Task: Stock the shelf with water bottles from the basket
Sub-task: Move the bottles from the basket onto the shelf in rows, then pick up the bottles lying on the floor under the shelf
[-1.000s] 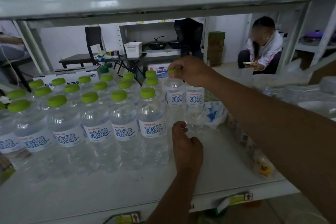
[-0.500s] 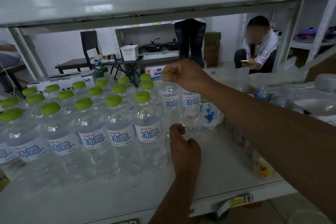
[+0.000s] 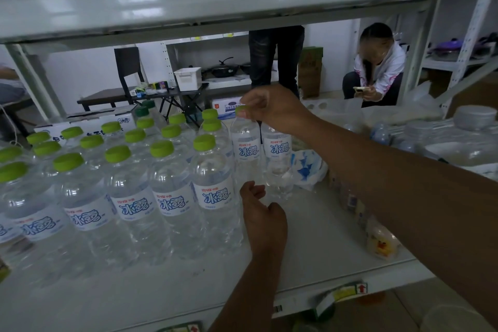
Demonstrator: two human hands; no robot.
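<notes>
Setting a water bottle (image 3: 245,148) on the shelf (image 3: 318,245).
My right hand (image 3: 272,110) pinches its green cap at frame centre; my left hand (image 3: 262,213) hangs below, fingers loosely curled, holding nothing.

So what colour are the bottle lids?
Lime green caps, clearest in the head view.

cap of water bottle (image 3: 277,148) under right hand (image 3: 272,109): hidden | left hand (image 3: 265,214) fingertips: curled out of sight, contact with front bottle (image 3: 214,191) unclear | bottles far left of left hand: cropped by frame edge | small packets (image 3: 381,242) below right forearm: blurred, unreadable
</notes>
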